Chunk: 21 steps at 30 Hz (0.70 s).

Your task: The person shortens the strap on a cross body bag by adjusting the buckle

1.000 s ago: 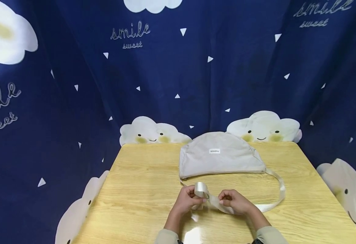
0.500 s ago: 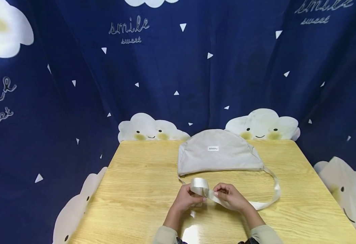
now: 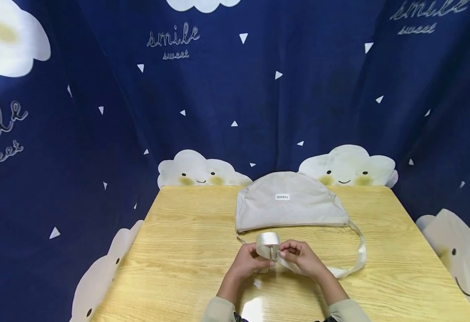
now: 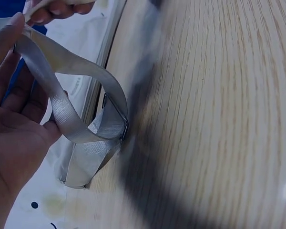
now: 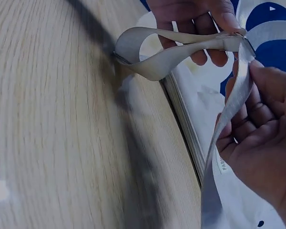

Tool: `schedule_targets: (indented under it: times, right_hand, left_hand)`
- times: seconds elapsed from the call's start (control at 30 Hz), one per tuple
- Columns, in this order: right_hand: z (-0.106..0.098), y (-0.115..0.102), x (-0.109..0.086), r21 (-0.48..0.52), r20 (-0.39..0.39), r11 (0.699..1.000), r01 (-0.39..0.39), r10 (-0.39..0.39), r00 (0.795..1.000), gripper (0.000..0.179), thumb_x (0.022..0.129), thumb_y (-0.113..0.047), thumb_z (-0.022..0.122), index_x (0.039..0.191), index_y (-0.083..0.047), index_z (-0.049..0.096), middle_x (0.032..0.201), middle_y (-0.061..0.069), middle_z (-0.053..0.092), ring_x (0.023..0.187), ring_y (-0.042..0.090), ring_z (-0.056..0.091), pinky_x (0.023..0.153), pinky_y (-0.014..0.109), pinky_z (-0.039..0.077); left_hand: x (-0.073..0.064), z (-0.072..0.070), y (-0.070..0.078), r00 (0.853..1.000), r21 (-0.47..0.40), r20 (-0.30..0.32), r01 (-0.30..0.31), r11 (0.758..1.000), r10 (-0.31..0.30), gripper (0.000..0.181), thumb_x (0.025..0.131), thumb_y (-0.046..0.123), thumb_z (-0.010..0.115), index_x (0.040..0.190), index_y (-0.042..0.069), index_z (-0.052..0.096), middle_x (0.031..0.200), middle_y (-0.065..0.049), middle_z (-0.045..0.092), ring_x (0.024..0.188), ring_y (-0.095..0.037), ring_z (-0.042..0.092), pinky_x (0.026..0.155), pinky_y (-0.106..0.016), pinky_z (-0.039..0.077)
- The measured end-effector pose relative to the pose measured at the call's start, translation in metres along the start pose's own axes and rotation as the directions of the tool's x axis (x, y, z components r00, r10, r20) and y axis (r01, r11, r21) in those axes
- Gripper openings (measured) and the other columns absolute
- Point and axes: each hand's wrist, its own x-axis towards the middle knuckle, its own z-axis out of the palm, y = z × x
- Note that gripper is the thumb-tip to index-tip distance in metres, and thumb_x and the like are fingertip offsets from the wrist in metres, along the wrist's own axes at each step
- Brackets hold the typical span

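Note:
A pale beige shoulder bag lies on the table, its zipped edge toward me. Its strap rises in a loop between my hands. My left hand pinches the strap by a metal slider buckle, thumb on top in the right wrist view. From the other side, my right hand holds the strap between thumb and fingers, right at the slider buckle. A second metal ring hangs at the lower end of the loop in the left wrist view.
The wooden table spreads out around the hands. More of the strap curves along the right side back to the bag. A dark blue curtain with clouds and triangles hangs behind the table and at both sides.
My right hand has come left, close to the left hand and the buckle. The strap loop now stands rounder and more upright, and the strap's right-hand curve has drawn inward. The bag stays put.

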Motion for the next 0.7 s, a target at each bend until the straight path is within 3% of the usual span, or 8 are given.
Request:
schedule_targets:
  times: [0.23,0.57,0.7]
  right_hand:
    - [0.003,0.0,-0.004,0.024,0.049,0.998,0.062,-0.063,0.997,0.042,0.077,0.005,0.067,0.115,0.013,0.052,0.092,0.02,0.055,0.08,0.015,0.053,0.068,0.025,0.048]
    - [0.006,-0.013,-0.006,-0.125,-0.012,0.992,0.01,-0.012,1.0,0.033,0.074,0.0,0.074,0.105,0.002,0.061,0.086,0.009,0.058,0.078,0.019,0.052,0.067,0.029,0.045]
    - [0.005,-0.006,-0.006,-0.157,-0.013,0.987,0.04,-0.042,0.999,0.035,0.073,0.002,0.074,0.106,0.003,0.061,0.086,0.007,0.06,0.077,0.019,0.053,0.065,0.029,0.045]
  left_hand:
    - [-0.002,0.0,0.002,1.0,0.023,-0.021,0.013,1.0,-0.012,0.038,0.068,-0.014,0.074,0.104,-0.007,0.064,0.094,-0.009,0.068,0.084,-0.016,0.064,0.072,-0.028,0.052]
    - [-0.003,0.001,0.001,1.0,0.037,-0.018,0.008,0.999,-0.008,0.036,0.067,-0.013,0.074,0.102,-0.007,0.066,0.095,-0.009,0.069,0.086,-0.016,0.065,0.076,-0.029,0.051]
    - [-0.003,-0.001,-0.002,1.0,0.04,-0.016,-0.009,0.999,0.01,0.033,0.067,-0.012,0.075,0.099,-0.007,0.066,0.091,-0.009,0.069,0.082,-0.017,0.065,0.072,-0.03,0.052]
